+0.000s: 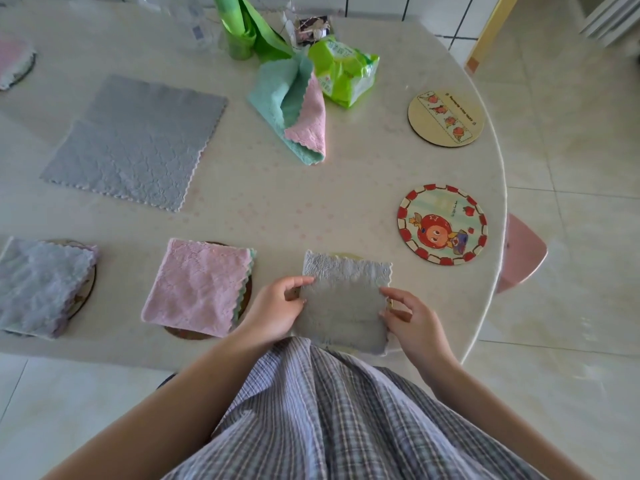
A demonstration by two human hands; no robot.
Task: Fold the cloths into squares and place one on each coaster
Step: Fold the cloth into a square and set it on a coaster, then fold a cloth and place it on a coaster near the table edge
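A folded grey cloth (343,299) lies at the table's near edge over a coaster whose yellow rim (343,254) peeks out behind it. My left hand (277,306) pinches its left edge and my right hand (408,313) pinches its right edge. To the left, a folded pink cloth (197,285) covers a brown coaster (188,336), and a folded lilac cloth (41,285) covers another coaster (88,289). Two bare coasters sit on the right: a red cartoon coaster (442,224) and a beige coaster (445,118). An unfolded grey cloth (135,140) and a crumpled teal-and-pink cloth (294,112) lie further back.
A green tissue pack (343,71), a green bag roll (242,26) and clear containers (194,26) stand at the back. A pink folded cloth on a coaster (14,60) sits far left. The round table edge (498,188) curves on the right, with a pink stool (523,254) beyond.
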